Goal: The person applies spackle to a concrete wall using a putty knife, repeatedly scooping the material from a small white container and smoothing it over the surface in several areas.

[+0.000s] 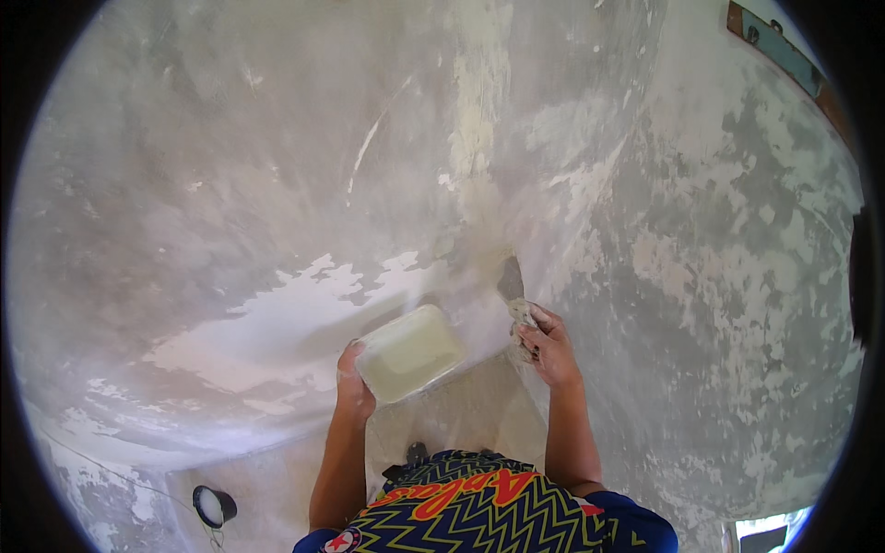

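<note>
Left hand grips the pale tray by its left edge, out in front of the chest, close to the wall on the left; right hand is closed around the putty knife, blade pointing up near the corner; the view can't settle whether the blade touches the wall.

Work in hand looks like spreading filler; for a clean pass, the person should load the blade lightly and evenly, lay it at a shallow angle, pull in one steady stroke — pressure even along the edge, so no ridge forms. Wet patch on the left wall looks fresh or just lighter; can't tell. Tray is best kept level and just under the blade to catch drips; the crusted handle could slip, so wiping it helps.
</note>
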`<control>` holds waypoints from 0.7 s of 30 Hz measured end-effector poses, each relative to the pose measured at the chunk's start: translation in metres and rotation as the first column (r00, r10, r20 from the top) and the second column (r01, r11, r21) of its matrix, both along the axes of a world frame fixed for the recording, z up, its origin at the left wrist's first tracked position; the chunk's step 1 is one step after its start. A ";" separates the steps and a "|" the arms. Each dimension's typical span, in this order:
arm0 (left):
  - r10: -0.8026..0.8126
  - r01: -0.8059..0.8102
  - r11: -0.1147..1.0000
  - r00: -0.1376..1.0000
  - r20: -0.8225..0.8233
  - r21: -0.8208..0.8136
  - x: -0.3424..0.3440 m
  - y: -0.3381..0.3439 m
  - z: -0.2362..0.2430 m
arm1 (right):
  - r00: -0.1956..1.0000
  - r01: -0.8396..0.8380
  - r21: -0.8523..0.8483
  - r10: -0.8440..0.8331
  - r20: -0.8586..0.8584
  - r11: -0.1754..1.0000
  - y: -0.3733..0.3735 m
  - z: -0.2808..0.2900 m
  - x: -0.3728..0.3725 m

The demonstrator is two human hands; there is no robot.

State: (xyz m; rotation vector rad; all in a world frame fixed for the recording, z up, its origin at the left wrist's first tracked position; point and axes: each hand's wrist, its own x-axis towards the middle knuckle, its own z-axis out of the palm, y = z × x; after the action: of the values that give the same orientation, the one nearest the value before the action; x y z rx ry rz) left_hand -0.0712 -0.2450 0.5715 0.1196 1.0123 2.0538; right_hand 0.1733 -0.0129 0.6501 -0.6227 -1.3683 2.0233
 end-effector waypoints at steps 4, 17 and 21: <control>0.010 -0.008 0.998 0.999 -0.032 0.056 0.024 0.026 0.062 | 0.991 -0.131 0.173 0.128 0.029 0.976 0.004 0.034 0.022; 0.192 -0.154 0.972 0.957 -0.216 0.178 0.106 0.084 0.102 | 0.972 -0.123 0.822 -0.099 0.212 0.556 0.040 0.058 0.099; 0.223 -0.194 0.969 0.954 -0.199 0.156 0.144 0.099 0.106 | 0.995 -0.004 0.935 -0.094 0.040 0.354 0.067 0.043 0.129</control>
State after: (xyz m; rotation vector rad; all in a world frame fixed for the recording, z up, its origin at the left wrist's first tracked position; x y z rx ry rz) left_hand 0.0724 -0.1455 0.6773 0.3240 1.0534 2.3423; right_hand 0.3027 0.0538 0.6936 -0.1706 -2.2067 0.8062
